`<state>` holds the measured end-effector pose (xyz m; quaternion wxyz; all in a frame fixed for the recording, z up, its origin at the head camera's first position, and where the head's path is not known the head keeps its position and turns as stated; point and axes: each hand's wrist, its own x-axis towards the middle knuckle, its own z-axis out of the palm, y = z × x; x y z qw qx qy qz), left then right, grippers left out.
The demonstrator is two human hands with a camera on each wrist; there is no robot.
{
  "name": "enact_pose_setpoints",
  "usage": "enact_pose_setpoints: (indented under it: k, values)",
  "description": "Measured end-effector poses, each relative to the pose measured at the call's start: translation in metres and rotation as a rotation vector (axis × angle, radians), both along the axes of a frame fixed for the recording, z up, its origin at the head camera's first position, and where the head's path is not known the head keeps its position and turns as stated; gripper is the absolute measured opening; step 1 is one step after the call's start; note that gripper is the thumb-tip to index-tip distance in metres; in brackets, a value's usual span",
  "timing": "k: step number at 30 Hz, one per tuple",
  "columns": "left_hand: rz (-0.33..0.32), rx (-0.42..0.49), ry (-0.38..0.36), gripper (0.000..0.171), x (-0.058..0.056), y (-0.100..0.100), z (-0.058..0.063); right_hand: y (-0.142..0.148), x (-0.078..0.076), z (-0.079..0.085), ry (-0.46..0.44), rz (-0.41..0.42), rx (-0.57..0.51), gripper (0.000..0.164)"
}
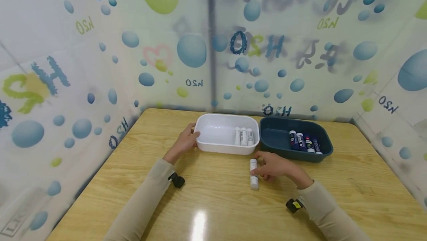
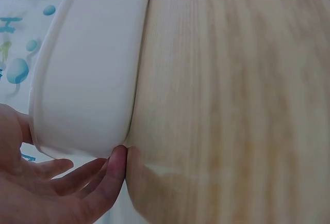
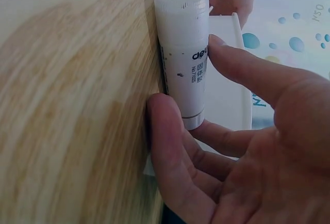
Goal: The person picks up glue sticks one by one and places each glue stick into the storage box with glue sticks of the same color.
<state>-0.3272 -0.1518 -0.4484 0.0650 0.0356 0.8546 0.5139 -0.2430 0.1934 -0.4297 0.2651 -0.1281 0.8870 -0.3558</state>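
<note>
My left hand (image 1: 186, 139) grips the left end of a white plastic tray (image 1: 221, 148), thumb at the rim and fingers against the outer wall. Three white glue sticks (image 1: 244, 137) stand side by side at the tray's right end. In front of it, my right hand (image 1: 273, 165) holds another white glue stick (image 3: 183, 69), lying along the wooden table. The right wrist view shows the thumb against one side of its printed label and the fingers curled around the other side and far end.
A dark blue tray (image 1: 275, 137) stands right beside the white one, with several dark tubes with white ends (image 1: 301, 142) at its right side. The wooden table (image 1: 213, 189) backs onto a curtain (image 1: 193, 96) printed with bubbles and lettering.
</note>
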Motion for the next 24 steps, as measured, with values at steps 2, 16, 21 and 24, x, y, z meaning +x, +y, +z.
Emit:
enact_pose_setpoints:
  k: [2,16,21,24]
  values:
    - [0.000,-0.002,0.003,0.053,-0.0003,0.0002,-0.0005,0.0003,0.0002,-0.0006,0.001,0.004,-0.003,0.057]
    - [0.001,0.003,-0.007,0.055,0.0001,0.0016,0.0032,0.0026,-0.0004,0.0035,-0.010,0.012,-0.039,0.053]
    - [-0.001,0.002,-0.002,0.055,0.0004,0.0016,0.0031,0.0036,-0.0005,0.0044,-0.020,0.013,-0.052,0.050]
    - [0.000,-0.003,0.007,0.054,0.0005,0.0008,0.0020,0.0046,-0.0007,0.0046,-0.018,0.011,-0.055,0.050]
